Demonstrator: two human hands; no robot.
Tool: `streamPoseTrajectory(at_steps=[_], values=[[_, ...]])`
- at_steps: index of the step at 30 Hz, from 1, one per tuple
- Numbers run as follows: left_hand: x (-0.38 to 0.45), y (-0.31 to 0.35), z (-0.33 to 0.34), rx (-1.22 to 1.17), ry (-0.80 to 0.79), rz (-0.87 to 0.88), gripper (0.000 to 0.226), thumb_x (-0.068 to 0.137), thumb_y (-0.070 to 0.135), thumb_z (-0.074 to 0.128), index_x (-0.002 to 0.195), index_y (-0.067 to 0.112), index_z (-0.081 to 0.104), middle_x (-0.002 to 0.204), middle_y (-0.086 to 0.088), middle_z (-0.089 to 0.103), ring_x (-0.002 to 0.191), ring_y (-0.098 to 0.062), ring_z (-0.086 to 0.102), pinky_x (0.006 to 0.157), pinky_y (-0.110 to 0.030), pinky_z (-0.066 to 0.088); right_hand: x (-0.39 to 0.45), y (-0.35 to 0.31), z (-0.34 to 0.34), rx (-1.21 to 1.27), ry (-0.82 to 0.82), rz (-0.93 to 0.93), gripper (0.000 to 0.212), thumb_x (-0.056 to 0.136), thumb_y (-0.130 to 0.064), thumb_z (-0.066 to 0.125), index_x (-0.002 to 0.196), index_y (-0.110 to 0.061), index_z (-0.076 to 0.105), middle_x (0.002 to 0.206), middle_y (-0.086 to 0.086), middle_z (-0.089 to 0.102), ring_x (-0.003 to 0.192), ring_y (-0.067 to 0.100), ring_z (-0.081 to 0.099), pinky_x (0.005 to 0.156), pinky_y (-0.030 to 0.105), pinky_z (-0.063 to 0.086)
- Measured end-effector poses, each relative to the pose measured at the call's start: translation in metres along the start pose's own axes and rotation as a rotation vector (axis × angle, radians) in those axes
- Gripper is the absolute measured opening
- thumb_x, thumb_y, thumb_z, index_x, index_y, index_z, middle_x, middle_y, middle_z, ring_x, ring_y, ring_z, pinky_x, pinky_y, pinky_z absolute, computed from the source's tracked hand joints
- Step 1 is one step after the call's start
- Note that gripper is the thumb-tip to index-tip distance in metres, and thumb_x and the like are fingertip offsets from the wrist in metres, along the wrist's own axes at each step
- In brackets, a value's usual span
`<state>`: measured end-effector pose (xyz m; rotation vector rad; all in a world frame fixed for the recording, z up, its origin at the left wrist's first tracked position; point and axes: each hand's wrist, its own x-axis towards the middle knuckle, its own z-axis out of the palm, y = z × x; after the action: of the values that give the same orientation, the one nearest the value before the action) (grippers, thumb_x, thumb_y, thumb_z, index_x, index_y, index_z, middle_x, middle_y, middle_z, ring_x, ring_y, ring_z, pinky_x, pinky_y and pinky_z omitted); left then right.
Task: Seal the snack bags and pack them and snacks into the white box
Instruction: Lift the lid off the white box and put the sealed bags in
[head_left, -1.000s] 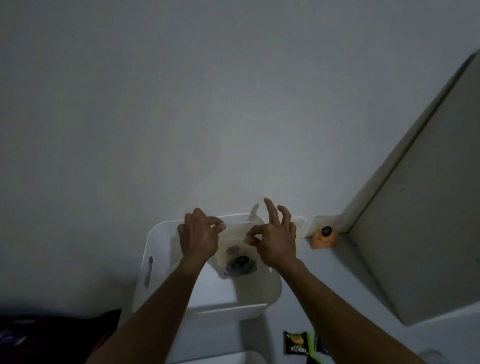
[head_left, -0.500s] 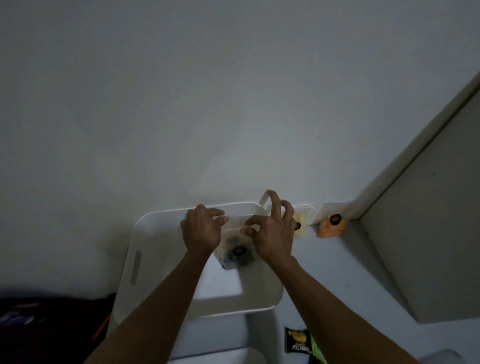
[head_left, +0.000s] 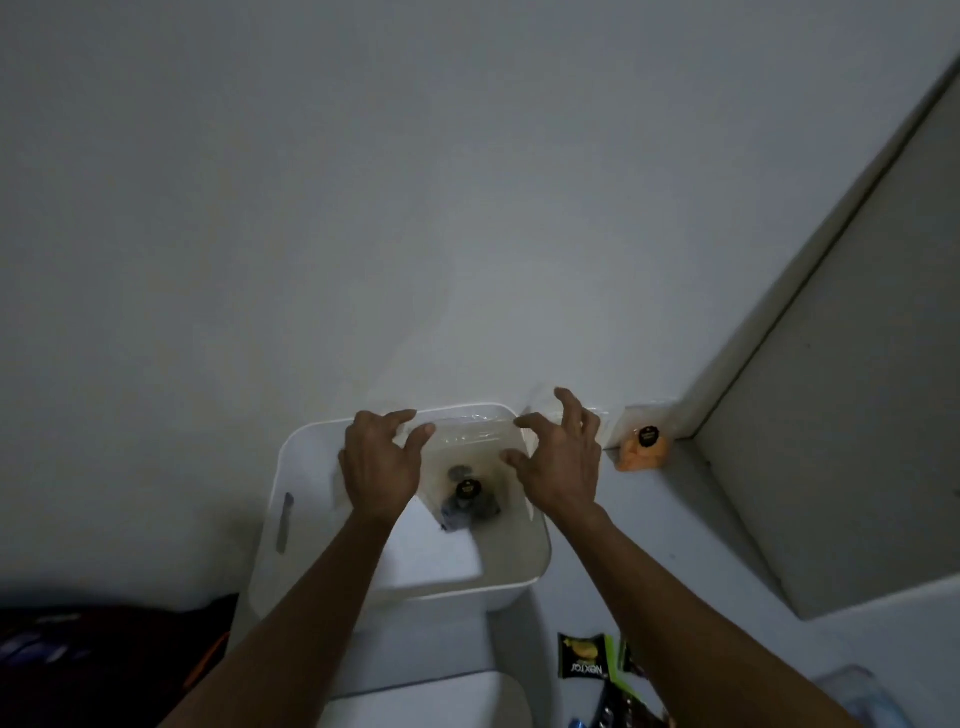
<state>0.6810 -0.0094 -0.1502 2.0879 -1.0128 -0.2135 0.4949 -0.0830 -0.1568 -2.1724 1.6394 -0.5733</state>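
Snack packets (head_left: 613, 675) at 5 o'clock cut by bottom edge; dark bundle (head_left: 104, 654) at 8 o'clock unidentifiable (too dim); bag contents (head_left: 467, 501) blurred.

Snack bag (head_left: 470, 470) in box (head_left: 311, 467)

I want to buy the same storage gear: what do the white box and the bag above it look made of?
The white box looks like moulded plastic with a matte finish: rounded corners and a cut-out handle slot. The snack bag looks like thin clear plastic film: dark snacks show through it, and its top edge glints and wrinkles.

Both hands (head_left: 382, 462) (head_left: 561, 467) over clear bag (head_left: 470, 467) in white box (head_left: 291, 467).
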Motion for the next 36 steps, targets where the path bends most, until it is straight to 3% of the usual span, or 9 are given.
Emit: streamPoseTrajectory(at_steps=[9, 15, 20, 27, 32, 36], values=[[-0.058, 0.054, -0.025, -0.143, -0.035, 0.103, 0.031, 0.083, 0.039, 0.073, 0.11, 0.022, 0.072, 0.098, -0.003, 0.059, 0.096, -0.021, 0.058, 0.088, -0.037, 0.045, -0.058, 0.032, -0.081, 0.061, 0.085, 0.077, 0.042, 0.082, -0.035, 0.076, 0.121, -0.026, 0.065, 0.145, 0.004, 0.04, 0.132, 0.027, 0.033, 0.105, 0.041, 0.039], [-0.103, 0.106, 0.018, -0.225, -0.119, 0.157, 0.031, 0.082, 0.035, 0.075, 0.11, 0.021, 0.072, 0.095, 0.002, 0.055, 0.093, -0.02, 0.061, 0.081, -0.034, 0.051, -0.058, 0.087, -0.124, 0.094, 0.128, 0.165, 0.039, 0.077, -0.029, 0.078, 0.113, -0.02, 0.07, 0.119, 0.006, 0.062, 0.109, 0.025, 0.058, 0.089, 0.034, 0.051], [-0.115, 0.13, 0.075, -0.202, -0.177, 0.056, 0.038, 0.084, 0.036, 0.073, 0.114, 0.014, 0.068, 0.103, -0.007, 0.061, 0.092, -0.022, 0.063, 0.081, -0.037, 0.054, -0.026, 0.136, -0.132, 0.115, 0.089, 0.226, 0.045, 0.079, -0.029, 0.077, 0.119, -0.014, 0.067, 0.118, 0.012, 0.064, 0.108, 0.026, 0.061, 0.091, 0.03, 0.048], [-0.084, 0.124, 0.161, -0.16, -0.15, -0.278, 0.06, 0.082, 0.035, 0.074, 0.127, 0.0, 0.055, 0.115, -0.02, 0.066, 0.105, -0.034, 0.063, 0.089, -0.036, 0.049, 0.048, 0.199, -0.098, 0.212, 0.013, 0.319, 0.045, 0.081, -0.023, 0.073, 0.122, -0.009, 0.063, 0.121, 0.013, 0.066, 0.112, 0.028, 0.062, 0.093, 0.032, 0.049], [-0.055, 0.115, 0.2, -0.107, -0.148, -0.398, 0.063, 0.087, 0.034, 0.069, 0.135, -0.002, 0.048, 0.132, -0.018, 0.057, 0.12, -0.032, 0.055, 0.097, -0.033, 0.04, 0.084, 0.225, -0.072, 0.316, 0.001, 0.411, 0.034, 0.08, -0.019, 0.07, 0.112, -0.012, 0.06, 0.112, 0.007, 0.067, 0.098, 0.024, 0.064, 0.077, 0.022, 0.045], [-0.04, 0.102, 0.22, -0.118, -0.191, -0.473, 0.063, 0.085, 0.03, 0.071, 0.136, 0.002, 0.047, 0.128, -0.019, 0.061, 0.119, -0.031, 0.057, 0.096, -0.031, 0.041, 0.096, 0.239, -0.052, 0.378, 0.01, 0.48, 0.029, 0.077, -0.016, 0.067, 0.102, -0.018, 0.052, 0.102, 0.006, 0.065, 0.087, 0.025, 0.062, 0.071, 0.027, 0.047]])
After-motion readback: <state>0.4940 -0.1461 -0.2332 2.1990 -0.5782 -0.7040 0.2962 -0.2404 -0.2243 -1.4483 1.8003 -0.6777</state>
